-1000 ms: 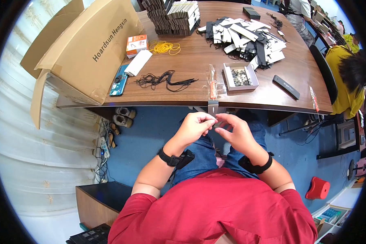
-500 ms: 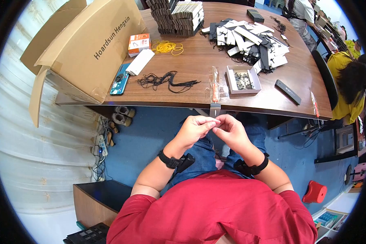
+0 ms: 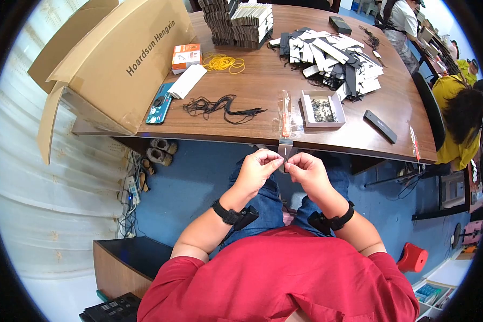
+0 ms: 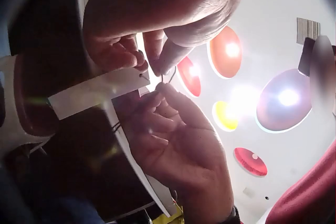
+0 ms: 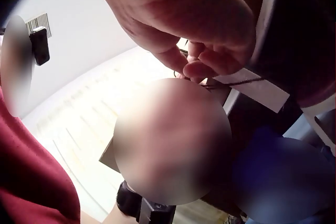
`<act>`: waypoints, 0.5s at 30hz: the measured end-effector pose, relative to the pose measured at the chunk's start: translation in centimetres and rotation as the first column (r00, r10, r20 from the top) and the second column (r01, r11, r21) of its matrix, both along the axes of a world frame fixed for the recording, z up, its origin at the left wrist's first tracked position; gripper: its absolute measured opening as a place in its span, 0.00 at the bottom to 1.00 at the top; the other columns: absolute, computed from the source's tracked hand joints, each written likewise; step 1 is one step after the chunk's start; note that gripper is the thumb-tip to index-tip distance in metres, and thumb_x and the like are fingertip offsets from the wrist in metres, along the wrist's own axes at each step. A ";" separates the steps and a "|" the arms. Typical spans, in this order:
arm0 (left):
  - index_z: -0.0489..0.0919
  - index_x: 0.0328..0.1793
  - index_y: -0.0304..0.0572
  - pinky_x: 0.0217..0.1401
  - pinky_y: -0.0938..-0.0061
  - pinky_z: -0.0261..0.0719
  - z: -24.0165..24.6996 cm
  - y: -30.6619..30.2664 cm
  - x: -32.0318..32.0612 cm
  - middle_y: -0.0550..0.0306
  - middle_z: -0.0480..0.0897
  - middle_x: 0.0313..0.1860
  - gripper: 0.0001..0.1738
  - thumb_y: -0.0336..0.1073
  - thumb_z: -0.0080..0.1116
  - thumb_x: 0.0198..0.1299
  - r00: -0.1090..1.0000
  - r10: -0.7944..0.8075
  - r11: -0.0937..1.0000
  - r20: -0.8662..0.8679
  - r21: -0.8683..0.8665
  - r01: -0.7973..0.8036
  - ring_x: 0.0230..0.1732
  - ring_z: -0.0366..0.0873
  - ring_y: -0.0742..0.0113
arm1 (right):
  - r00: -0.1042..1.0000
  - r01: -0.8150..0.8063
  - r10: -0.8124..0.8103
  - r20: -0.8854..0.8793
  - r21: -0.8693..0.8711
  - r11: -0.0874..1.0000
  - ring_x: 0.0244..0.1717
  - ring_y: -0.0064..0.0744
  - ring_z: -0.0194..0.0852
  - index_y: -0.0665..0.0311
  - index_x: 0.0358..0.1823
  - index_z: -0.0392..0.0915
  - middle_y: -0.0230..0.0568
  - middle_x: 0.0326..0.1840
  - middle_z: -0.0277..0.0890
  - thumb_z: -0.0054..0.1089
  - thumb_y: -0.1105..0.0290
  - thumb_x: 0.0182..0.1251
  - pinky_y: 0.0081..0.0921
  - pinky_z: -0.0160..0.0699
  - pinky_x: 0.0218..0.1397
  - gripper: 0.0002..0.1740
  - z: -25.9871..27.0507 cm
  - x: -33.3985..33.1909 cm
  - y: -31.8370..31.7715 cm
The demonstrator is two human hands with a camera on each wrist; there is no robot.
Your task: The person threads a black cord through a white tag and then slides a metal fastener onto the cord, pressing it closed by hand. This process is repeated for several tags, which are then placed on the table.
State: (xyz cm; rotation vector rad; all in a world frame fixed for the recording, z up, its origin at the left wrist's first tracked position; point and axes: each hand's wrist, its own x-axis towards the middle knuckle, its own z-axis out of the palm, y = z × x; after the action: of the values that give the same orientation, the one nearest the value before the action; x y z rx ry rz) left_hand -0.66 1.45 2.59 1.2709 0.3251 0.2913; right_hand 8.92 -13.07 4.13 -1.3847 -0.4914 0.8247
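Note:
At the table's front edge, both hands meet in front of the body in the head view. My left hand (image 3: pixel 256 170) pinches a thin black cord (image 4: pixel 172 75) between thumb and forefinger, its other fingers curled beside the end of a pale flat strip (image 4: pixel 86 94). Thumb and forefinger of my right hand (image 3: pixel 309 173) pinch the cord just across from the left fingertips. A small hole shows in the strip's near end, by the cord. In the right wrist view the strip (image 5: pixel 262 94) extends beyond the fingers, with a dark strand (image 5: pixel 239 82) crossing it.
On the table (image 3: pixel 166 129) lie loose black cords (image 3: pixel 220 107), a small open box (image 3: pixel 324 122) of little parts, a dark bar (image 3: pixel 380 126), and a heap of black and white strips (image 3: pixel 333 59). A large carton (image 3: pixel 123 70) stands left; stacked strips (image 3: pixel 249 24) stand behind.
The right hand's spread fingers have closed to a pinch and come up to the left fingertips. The left hand stays nearly in place. The head view has shifted slightly.

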 end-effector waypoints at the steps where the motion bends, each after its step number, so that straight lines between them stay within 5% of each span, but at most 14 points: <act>1: 0.80 0.45 0.36 0.37 0.84 0.73 -0.5 -0.1 0.2 0.59 0.81 0.37 0.08 0.30 0.61 0.61 0.999 0.031 1.000 0.033 -0.008 -0.030 0.34 0.75 0.78 | 1.000 0.002 -0.002 -0.001 -0.007 1.000 0.24 0.13 0.67 0.66 0.35 0.78 0.28 0.27 0.76 0.62 0.74 0.63 0.13 0.66 0.26 0.04 -0.1 0.1 0.1; 6: 0.80 0.42 0.34 0.54 0.76 0.75 -1.1 0.0 1.0 0.54 0.83 0.41 0.05 0.27 0.57 0.62 0.985 0.124 0.991 0.122 0.038 -0.129 0.45 0.79 0.70 | 0.997 0.079 -0.079 0.003 -0.038 0.996 0.22 0.13 0.66 0.65 0.34 0.77 0.30 0.27 0.77 0.59 0.74 0.63 0.12 0.64 0.25 0.02 -1.0 1.3 0.2; 10: 0.77 0.40 0.34 0.51 0.73 0.77 -3.0 0.0 1.7 0.51 0.83 0.39 0.03 0.26 0.54 0.62 0.983 0.127 0.983 0.134 0.112 -0.142 0.42 0.80 0.69 | 0.995 0.095 -0.097 -0.025 -0.062 0.994 0.21 0.13 0.66 0.64 0.34 0.77 0.31 0.26 0.77 0.59 0.73 0.63 0.12 0.63 0.24 0.02 -2.2 1.7 0.2; 15: 0.77 0.40 0.35 0.39 0.78 0.76 -3.4 -0.4 1.6 0.59 0.80 0.30 0.04 0.29 0.56 0.63 0.993 0.072 0.997 0.094 -0.047 -0.067 0.30 0.76 0.74 | 0.995 0.069 -0.072 -0.072 -0.039 0.997 0.22 0.14 0.66 0.65 0.34 0.77 0.31 0.27 0.77 0.59 0.73 0.63 0.13 0.65 0.25 0.03 -2.7 1.6 0.1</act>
State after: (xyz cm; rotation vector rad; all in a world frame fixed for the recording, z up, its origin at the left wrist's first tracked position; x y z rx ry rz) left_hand 0.98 1.03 -0.80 1.2004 0.2928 0.4013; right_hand 10.48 -12.95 1.46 -1.3924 -0.3701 0.8272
